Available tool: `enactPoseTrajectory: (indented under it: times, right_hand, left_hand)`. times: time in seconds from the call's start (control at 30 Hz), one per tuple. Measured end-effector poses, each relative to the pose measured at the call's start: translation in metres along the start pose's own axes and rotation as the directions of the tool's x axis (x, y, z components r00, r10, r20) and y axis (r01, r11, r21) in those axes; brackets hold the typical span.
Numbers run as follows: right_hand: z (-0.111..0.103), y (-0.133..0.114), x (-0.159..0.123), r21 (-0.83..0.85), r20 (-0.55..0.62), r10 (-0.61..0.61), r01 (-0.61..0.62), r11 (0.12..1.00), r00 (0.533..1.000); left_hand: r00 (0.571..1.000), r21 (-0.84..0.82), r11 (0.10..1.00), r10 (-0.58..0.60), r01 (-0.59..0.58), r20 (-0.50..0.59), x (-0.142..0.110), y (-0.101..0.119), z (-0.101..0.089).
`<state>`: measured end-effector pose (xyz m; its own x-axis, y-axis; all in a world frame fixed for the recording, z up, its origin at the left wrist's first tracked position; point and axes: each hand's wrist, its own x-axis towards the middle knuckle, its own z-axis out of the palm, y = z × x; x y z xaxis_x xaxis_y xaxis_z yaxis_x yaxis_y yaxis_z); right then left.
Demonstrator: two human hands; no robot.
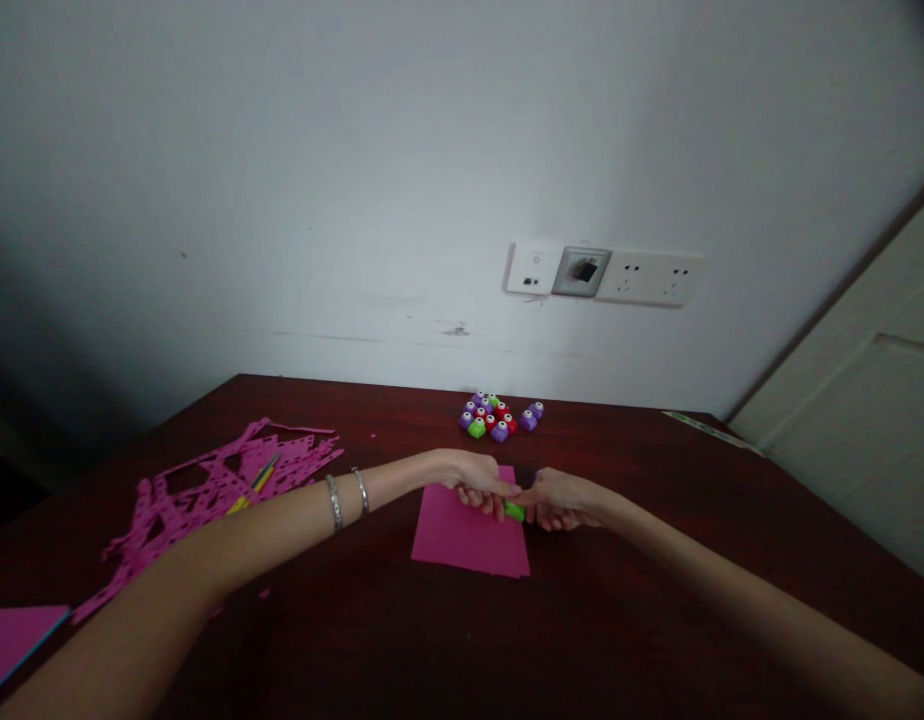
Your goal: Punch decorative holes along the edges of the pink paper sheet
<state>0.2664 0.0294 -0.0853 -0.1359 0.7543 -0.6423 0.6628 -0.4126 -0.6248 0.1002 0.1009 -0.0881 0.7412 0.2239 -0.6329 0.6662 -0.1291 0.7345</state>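
Two bare arms reach over the dark red table, and my hands meet at the right edge of a pink sheet of paper point(466, 535). My left hand point(478, 482) is closed on the upper part of the sheet, its fingertips beside a small green craft punch point(514, 511). Around the other side of that punch, my right hand point(561, 498) is closed, thumb toward the left hand. The fingers cover most of the punch, so how far the paper goes into it is hidden. A second pink edge shows under the sheet.
Several small purple, red and green craft punches point(488, 415) stand near the wall. Pink punched strips point(229, 480) lie heaped at left, with yellow-handled scissors or a similar tool point(256, 485) on them. More pink paper point(16, 640) lies at the near left. Wall sockets point(649, 278) are above.
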Motion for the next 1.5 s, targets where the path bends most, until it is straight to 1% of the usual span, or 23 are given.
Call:
enactPoseTrajectory:
  times: [0.1, 0.17, 0.37, 0.5, 0.67, 0.8, 0.93, 1.07, 1.17, 1.27, 1.33, 1.4, 1.5]
  right_hand:
    - [-0.002, 0.0, 0.0, 0.045, 0.049, -0.007, 0.005, 0.999, 0.999]
    - [-0.003, -0.001, 0.0, 0.055, 0.058, -0.012, 0.008, 0.998, 0.998]
    - [-0.001, -0.001, 0.002, 0.053, 0.052, -0.003, 0.0, 0.999, 0.999]
    - [0.001, 0.003, 0.006, 0.065, 0.035, -0.019, 0.016, 0.998, 0.999]
    - [0.003, 0.008, 0.01, 0.067, 0.003, -0.06, 0.06, 0.996, 0.998]
    - [0.003, 0.007, 0.009, 0.016, -0.01, -0.046, 0.046, 0.999, 0.999]
    - [0.003, 0.007, 0.009, 0.008, -0.007, -0.032, 0.032, 0.999, 0.999]
    - [0.005, 0.01, 0.009, -0.019, -0.042, -0.081, 0.081, 0.997, 0.996]
    - [0.007, 0.011, 0.006, -0.041, -0.073, -0.13, 0.127, 0.991, 0.989]
    - [0.009, 0.01, 0.003, -0.091, -0.109, -0.152, 0.143, 0.986, 0.982]
    - [0.009, 0.009, 0.001, -0.117, -0.139, -0.155, 0.139, 0.983, 0.978]
    - [0.01, 0.009, 0.0, -0.131, -0.17, -0.156, 0.134, 0.982, 0.973]
    - [0.015, 0.011, -0.002, -0.157, -0.253, -0.211, 0.176, 0.972, 0.944]
  left_hand:
    - [1.0, -0.05, 0.999, 0.02, -0.019, 0.017, 0.002, -0.004, 0.0]
    - [0.999, -0.073, 0.997, 0.035, -0.033, 0.036, 0.004, -0.005, -0.001]
    - [0.999, -0.033, 0.999, 0.01, -0.008, 0.047, 0.006, -0.002, -0.002]
    - [1.0, 0.035, 0.999, -0.001, 0.0, 0.022, 0.003, 0.003, -0.001]
    - [0.999, 0.108, 0.994, 0.032, -0.03, -0.018, -0.004, 0.009, 0.004]
    - [0.998, 0.084, 0.996, 0.027, -0.022, -0.06, -0.008, 0.01, 0.008]
    - [0.996, 0.022, 1.0, 0.006, -0.004, -0.084, -0.006, 0.007, 0.01]
    - [0.993, -0.031, 0.999, 0.014, -0.018, -0.115, -0.006, 0.002, 0.013]
    - [0.985, -0.014, 0.999, 0.043, -0.046, -0.168, -0.009, 0.001, 0.019]
    - [0.96, 0.068, 0.996, 0.072, -0.055, -0.271, -0.012, 0.002, 0.024]
    - [0.931, 0.145, 0.987, 0.119, -0.073, -0.344, -0.013, 0.003, 0.025]
    - [0.883, 0.241, 0.964, 0.211, -0.116, -0.419, -0.014, 0.002, 0.025]
    - [0.778, 0.35, 0.922, 0.342, -0.167, -0.527, -0.02, -0.002, 0.026]
